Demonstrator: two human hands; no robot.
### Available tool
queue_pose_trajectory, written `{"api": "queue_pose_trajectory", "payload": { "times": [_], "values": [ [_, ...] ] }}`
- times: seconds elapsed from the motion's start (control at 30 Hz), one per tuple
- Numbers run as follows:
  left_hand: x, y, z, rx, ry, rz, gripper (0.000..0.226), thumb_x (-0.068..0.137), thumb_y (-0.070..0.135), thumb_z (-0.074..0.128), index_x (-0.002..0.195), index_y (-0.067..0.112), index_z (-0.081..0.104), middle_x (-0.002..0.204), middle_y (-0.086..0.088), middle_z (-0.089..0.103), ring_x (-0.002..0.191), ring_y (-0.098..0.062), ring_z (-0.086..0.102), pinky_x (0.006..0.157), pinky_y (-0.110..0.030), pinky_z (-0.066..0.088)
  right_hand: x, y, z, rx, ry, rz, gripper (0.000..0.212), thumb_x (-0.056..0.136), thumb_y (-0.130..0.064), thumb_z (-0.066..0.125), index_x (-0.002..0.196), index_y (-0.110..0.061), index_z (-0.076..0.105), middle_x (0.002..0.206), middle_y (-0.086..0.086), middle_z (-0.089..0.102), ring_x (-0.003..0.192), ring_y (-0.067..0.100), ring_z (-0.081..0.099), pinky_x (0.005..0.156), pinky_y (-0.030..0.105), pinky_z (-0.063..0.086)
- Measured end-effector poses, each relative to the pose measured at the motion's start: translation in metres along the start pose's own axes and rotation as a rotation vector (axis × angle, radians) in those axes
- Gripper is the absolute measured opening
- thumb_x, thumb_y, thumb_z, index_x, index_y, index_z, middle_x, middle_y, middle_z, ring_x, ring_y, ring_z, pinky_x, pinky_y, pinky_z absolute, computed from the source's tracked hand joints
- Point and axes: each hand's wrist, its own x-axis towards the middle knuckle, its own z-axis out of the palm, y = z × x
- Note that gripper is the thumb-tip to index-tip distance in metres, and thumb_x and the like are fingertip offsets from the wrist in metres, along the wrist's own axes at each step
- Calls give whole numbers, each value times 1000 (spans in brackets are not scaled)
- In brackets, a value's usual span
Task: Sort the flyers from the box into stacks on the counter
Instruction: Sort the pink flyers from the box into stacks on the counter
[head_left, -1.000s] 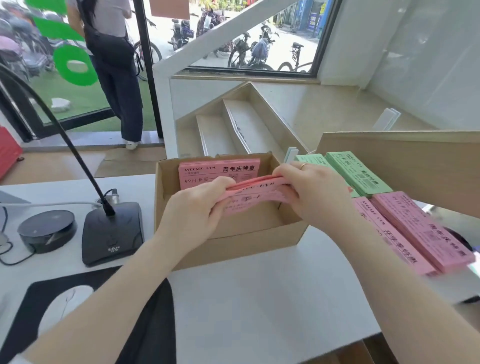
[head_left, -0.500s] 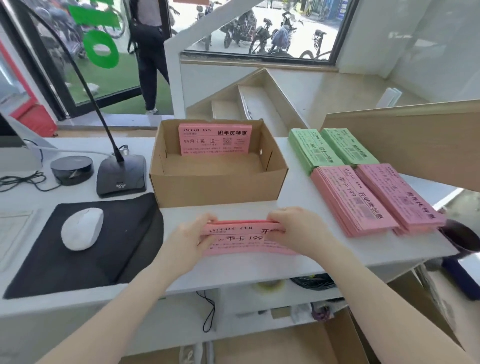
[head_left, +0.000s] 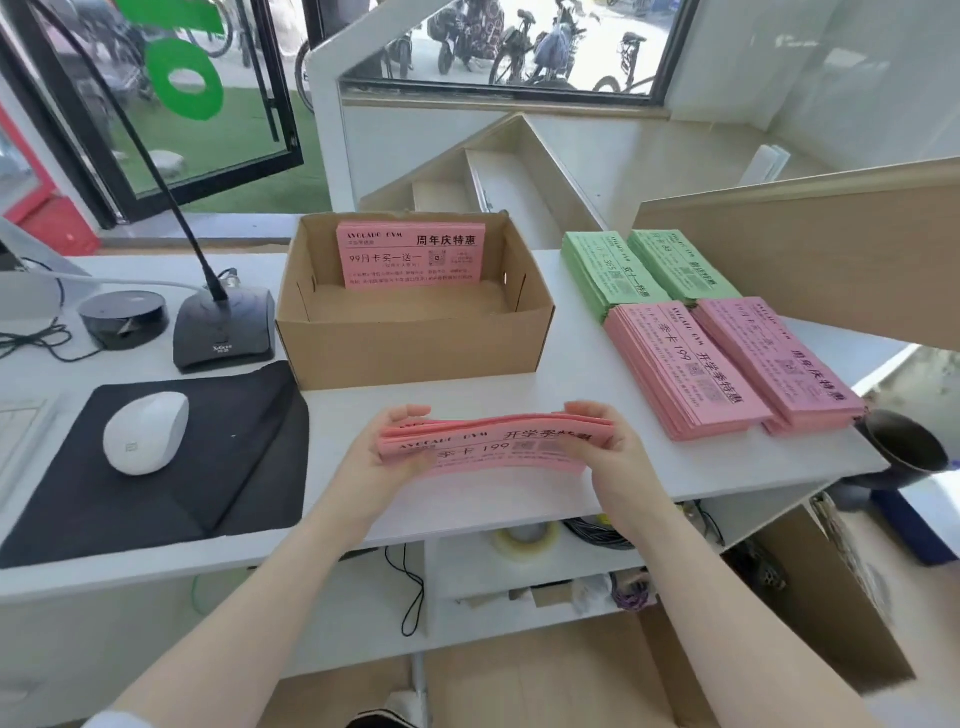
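In front of the cardboard box (head_left: 415, 332), near the tabletop (head_left: 571, 364) front edge, both hands hold a pink flyer bundle (head_left: 493, 447) lengthwise. Left hand (head_left: 387, 457) grips the bundle's left end, fingers curled over the top edge, thumb underneath side not clear. Right hand (head_left: 608, 447) grips the right end the same way, fingers wrapped over the far edge. Bundle sits low over the tabletop; touching it or just above, cannot tell. Sheets slightly fanned at the left end.

Inside the box, a pink flyer set (head_left: 410, 257) stands upright against the back wall; the box floor otherwise shows bare cardboard.

Right of the box, four stacks lie flat on the tabletop: two green stacks behind, left green stack (head_left: 608, 270) and right green stack (head_left: 675, 262), side by side and touching. Just in front of them two pink stacks, left pink stack (head_left: 685, 364) and right pink stack (head_left: 779, 358), also side by side, the pink ones overlapping the green stacks' near ends.

Left of the box: microphone base (head_left: 223, 332) with gooseneck, a round black device (head_left: 123, 318) beyond it, and a black mouse pad (head_left: 156, 457) carrying a white mouse (head_left: 145, 431). Far right of the box, at the tabletop corner, a dark cup (head_left: 906, 449).
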Motion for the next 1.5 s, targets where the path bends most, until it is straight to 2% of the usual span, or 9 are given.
{"api": "queue_pose_trajectory", "payload": {
  "times": [0.27, 0.43, 0.6, 0.73, 1.0, 1.13, 1.23, 1.33, 1.5],
  "values": [
    [18, 2, -3, -40, -13, 8, 18, 82, -8, 60, 91, 7, 62, 74, 12, 70, 76, 0, 65, 69, -12, 49, -1, -11, -4, -19, 15, -117, 21, 72, -3, 69, 88, 3, 57, 87, 17, 65, 83, 20, 65, 78, 29, 55],
    [27, -14, -10, 185, -115, -39, 26, 87, 0, 58, 107, 16, 64, 98, 16, 71, 96, 2, 64, 82, -13, 49, 4, 5, -5, -195, 67, 1, 16, 79, 0, 67, 94, -2, 62, 89, 8, 69, 81, 13, 65, 73, 23, 49],
    [37, 10, -12, 376, -139, 115, 36, 87, 5, 61, 92, 40, 57, 76, 42, 61, 80, 20, 57, 70, 1, 40, 13, 0, -10, -229, 161, 19, 21, 74, 3, 72, 91, -5, 62, 90, 14, 68, 79, 18, 60, 73, 32, 47],
    [49, 41, -3, 421, -208, 286, 38, 83, 8, 61, 91, 44, 54, 79, 16, 70, 76, -2, 63, 67, -16, 50, 12, -8, -13, -192, 245, 65, 25, 78, 2, 68, 93, -13, 55, 95, 9, 67, 85, 22, 61, 78, 36, 49],
    [81, 87, 34, 385, -483, 318, 38, 80, -4, 59, 93, 32, 59, 88, 18, 69, 75, -9, 65, 69, -21, 50, 4, -40, -39, -888, 194, -262, 48, 71, -54, 49, 114, -33, 56, 134, -12, 43, 132, 12, 27, 107, 37, 19],
    [100, 95, 71, 354, -576, 261, 37, 81, -7, 58, 97, 26, 62, 91, 7, 71, 79, -5, 66, 69, -16, 52, 15, -62, -57, -985, 85, -228, 11, 89, -31, 52, 99, -30, 56, 105, -13, 61, 102, 7, 56, 89, 37, 48],
    [116, 96, 102, 236, -536, 182, 30, 81, -4, 62, 98, 20, 64, 93, 1, 72, 82, -13, 69, 71, -25, 56, 27, -73, -82, -892, 61, -127, 19, 92, -17, 52, 88, -36, 51, 90, -21, 62, 82, -8, 61, 69, 17, 49],
    [137, 95, 139, 29, -429, 60, 21, 82, -1, 63, 98, 13, 63, 85, -4, 74, 72, -15, 70, 59, -19, 53, 44, -83, -115, -772, 83, -57, 15, 92, -19, 53, 89, -33, 55, 94, -15, 67, 83, -5, 64, 73, 20, 51],
    [174, 85, 217, -242, -329, -185, 13, 93, 9, 51, 105, 11, 55, 90, -6, 72, 76, -19, 70, 69, -29, 58, 81, -90, -185, -606, 218, 80, 10, 92, -18, 53, 98, -21, 61, 94, -7, 72, 80, 7, 69, 80, 29, 55]
  ]
}}
